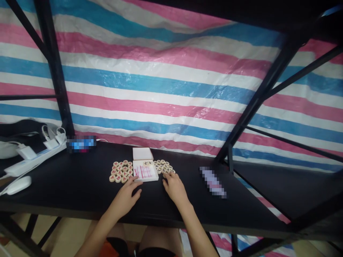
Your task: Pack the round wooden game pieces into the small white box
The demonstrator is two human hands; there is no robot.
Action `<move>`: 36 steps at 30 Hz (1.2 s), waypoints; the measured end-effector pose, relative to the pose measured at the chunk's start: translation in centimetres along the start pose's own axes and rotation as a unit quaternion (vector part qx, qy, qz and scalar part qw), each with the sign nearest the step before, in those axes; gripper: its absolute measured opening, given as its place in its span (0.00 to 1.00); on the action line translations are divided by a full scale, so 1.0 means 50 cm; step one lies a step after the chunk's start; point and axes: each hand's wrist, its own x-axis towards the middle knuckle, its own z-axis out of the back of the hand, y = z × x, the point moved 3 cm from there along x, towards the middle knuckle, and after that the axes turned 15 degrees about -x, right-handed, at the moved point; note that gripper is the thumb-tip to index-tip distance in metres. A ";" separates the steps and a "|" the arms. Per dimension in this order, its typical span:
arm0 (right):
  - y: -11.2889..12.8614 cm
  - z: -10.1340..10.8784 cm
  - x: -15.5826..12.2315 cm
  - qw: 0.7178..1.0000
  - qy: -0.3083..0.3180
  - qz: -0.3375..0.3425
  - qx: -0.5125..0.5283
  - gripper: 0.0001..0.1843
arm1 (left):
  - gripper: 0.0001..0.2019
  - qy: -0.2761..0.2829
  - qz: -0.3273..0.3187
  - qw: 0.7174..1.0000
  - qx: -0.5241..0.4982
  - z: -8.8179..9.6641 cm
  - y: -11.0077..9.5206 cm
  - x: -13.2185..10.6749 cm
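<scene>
Red-marked xiangqi pieces (122, 172) lie in close rows on the black table, left of a white box (145, 178) with its lid (142, 154) folded back. To the right of the box is a group of dark-marked xiangqi pieces (161, 166). My left hand (128, 194) rests with fingers apart, the fingertips at the box's near left corner and the closest red pieces. My right hand (174, 187) reaches to the near edge of the dark pieces, its fingers bent and spread over them and hiding some. Neither hand lifts a piece.
A white power strip (34, 157) with chargers and cables lies at the left, with a white mouse-like object (19, 185) near it. Blurred items lie at the back left and right. Black metal posts (248, 92) and a striped plastic sheet (160, 82) bound the table (88, 192).
</scene>
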 end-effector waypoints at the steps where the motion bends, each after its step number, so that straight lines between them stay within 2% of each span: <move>1: 0.002 0.003 0.000 1.000 0.002 -0.003 -0.006 0.14 | 0.13 -0.002 -0.001 1.000 -0.005 0.001 -0.001 -0.001; 4: 0.004 0.015 -0.009 1.000 -0.006 -0.005 -0.003 0.08 | 0.12 -0.013 -0.001 1.000 -0.020 0.004 -0.004 -0.003; 7: 0.006 0.024 -0.028 1.000 -0.004 -0.004 0.024 0.06 | 0.11 -0.002 0.003 0.999 -0.045 0.005 -0.011 -0.004; 11: 0.023 0.040 -0.044 0.989 -0.003 0.014 0.146 0.07 | 0.10 0.020 0.021 0.998 -0.058 0.007 -0.019 -0.002; 13: 0.042 0.050 -0.047 0.965 -0.010 0.029 0.259 0.10 | 0.11 0.021 0.024 0.998 -0.063 0.008 -0.020 0.000; 15: 0.069 0.056 -0.047 0.930 -0.002 0.042 0.366 0.13 | 0.11 0.025 0.021 0.997 -0.074 0.009 -0.022 0.002; 18: 0.112 0.052 -0.048 0.892 0.020 0.065 0.446 0.15 | 0.13 0.034 0.022 0.994 -0.100 0.009 -0.026 0.006; 21: 0.138 0.040 -0.050 0.876 0.024 0.078 0.476 0.16 | 0.13 0.043 0.040 0.992 -0.115 0.008 -0.026 0.008; 24: 0.141 0.031 -0.050 0.865 0.031 0.062 0.496 0.15 | 0.12 0.043 0.055 0.989 -0.129 0.008 -0.026 0.008; 31: 0.140 0.042 -0.052 0.865 0.057 0.067 0.494 0.12 | 0.12 0.037 0.068 0.977 -0.199 0.012 -0.027 0.006; 36: 0.135 0.041 -0.053 0.861 0.055 0.019 0.506 0.07 | 0.13 0.012 0.081 0.970 -0.229 0.007 -0.013 0.007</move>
